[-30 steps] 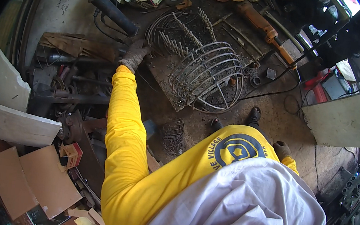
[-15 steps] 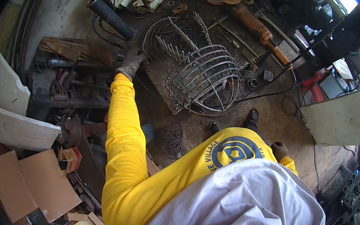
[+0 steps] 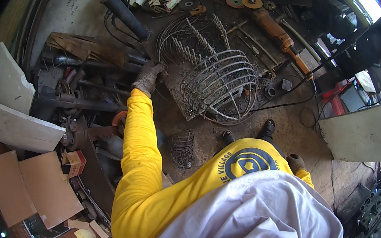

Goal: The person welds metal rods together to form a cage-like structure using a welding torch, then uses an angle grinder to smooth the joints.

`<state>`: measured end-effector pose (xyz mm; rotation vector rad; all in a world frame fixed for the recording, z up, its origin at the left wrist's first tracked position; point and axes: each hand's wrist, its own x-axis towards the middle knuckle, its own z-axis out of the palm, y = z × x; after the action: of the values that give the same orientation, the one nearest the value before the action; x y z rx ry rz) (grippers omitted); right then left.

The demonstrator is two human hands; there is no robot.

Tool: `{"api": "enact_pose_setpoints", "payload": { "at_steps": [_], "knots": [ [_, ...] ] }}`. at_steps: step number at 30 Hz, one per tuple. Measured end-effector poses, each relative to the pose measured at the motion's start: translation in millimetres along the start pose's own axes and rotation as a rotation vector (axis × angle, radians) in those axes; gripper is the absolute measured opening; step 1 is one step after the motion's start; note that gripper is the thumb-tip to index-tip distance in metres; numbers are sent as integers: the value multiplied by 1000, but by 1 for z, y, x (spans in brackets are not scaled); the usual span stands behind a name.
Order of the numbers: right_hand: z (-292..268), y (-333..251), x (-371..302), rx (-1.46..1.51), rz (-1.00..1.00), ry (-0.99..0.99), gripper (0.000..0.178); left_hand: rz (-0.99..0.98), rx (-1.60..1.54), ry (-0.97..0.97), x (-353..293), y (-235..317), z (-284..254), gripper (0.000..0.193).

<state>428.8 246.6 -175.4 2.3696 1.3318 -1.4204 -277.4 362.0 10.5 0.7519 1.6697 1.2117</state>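
Note:
My left hand [image 3: 146,79], in a dirty grey-brown work glove, is by the left edge of a low metal work plate [image 3: 188,111]. Its fingers are curled together; whatever they may hold is too small and dark to make out. On the plate rests a rounded cage [image 3: 221,82] of bent metal rods, to the right of this hand and apart from it. Short rods [image 3: 199,36] with rough, knobbly surfaces stand up behind it. Beyond my body on the right, my right hand [image 3: 295,163] hangs low in a dark glove, its fingers mostly hidden.
An orange angle grinder [image 3: 275,32] and cutting discs [image 3: 251,2] lie at the back. Coiled wire [image 3: 168,36] sits behind the plate. A dark tube with cables [image 3: 126,16] leans at the back left. Scrap metal crowds the left. A smaller wire cage [image 3: 182,148] is on the floor.
My left hand has drawn slightly nearer and to the right along the plate's edge, fingers now more curled. The whole view has shifted a little. My right hand has stayed low at my side.

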Motion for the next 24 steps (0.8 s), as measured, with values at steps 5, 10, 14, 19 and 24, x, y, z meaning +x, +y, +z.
{"api": "enact_pose_setpoints", "payload": {
  "at_steps": [5, 10, 14, 19, 24],
  "knots": [
    [-5, -20, -9, 10, -46, 1, 47, -19, -126, 56, -9, -6, -5, 13],
    [0, -6, 5, -47, -45, 29, 46, 93, 132, 21, -7, -11, -10, 15],
    [1, -2, 5, -6, -24, 0, 45, 294, 436, 182, -21, 21, 8, 21],
    [-4, -14, -3, 28, -40, -20, 45, 437, 771, 204, 12, 61, -2, 25],
    [-16, -47, -36, 79, 40, 2, 46, 539, 1209, 112, 62, 99, 15, 25]
  ]
}}
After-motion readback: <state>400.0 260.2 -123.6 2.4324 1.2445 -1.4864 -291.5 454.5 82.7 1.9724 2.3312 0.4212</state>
